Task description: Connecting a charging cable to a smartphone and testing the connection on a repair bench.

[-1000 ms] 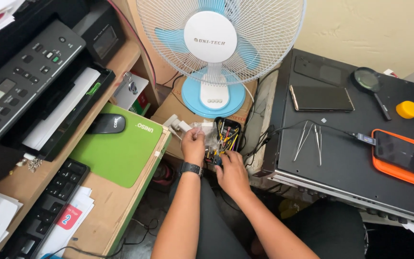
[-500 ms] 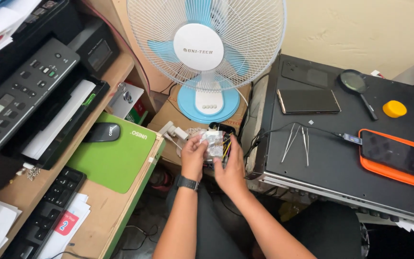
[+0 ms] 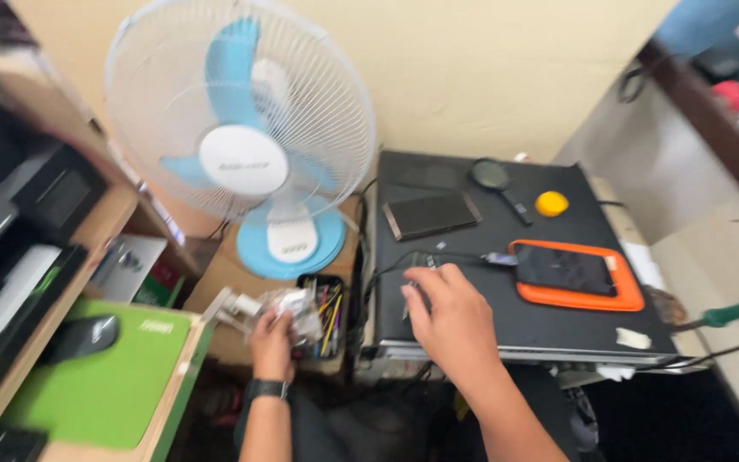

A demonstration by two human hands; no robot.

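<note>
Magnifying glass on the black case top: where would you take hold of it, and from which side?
Grip the magnifying glass by its dark handle, which lies flat and points toward the yellow disc. Come from above at the handle's free end; the lens end sits near the wall. The right hand is nearest, resting on the black case.

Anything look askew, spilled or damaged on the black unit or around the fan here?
Nothing spilled or visibly damaged. The phone in an orange case lies slightly askew on the black unit, cable attached. The left hand holds a crumpled clear bag beside the fan.
</note>
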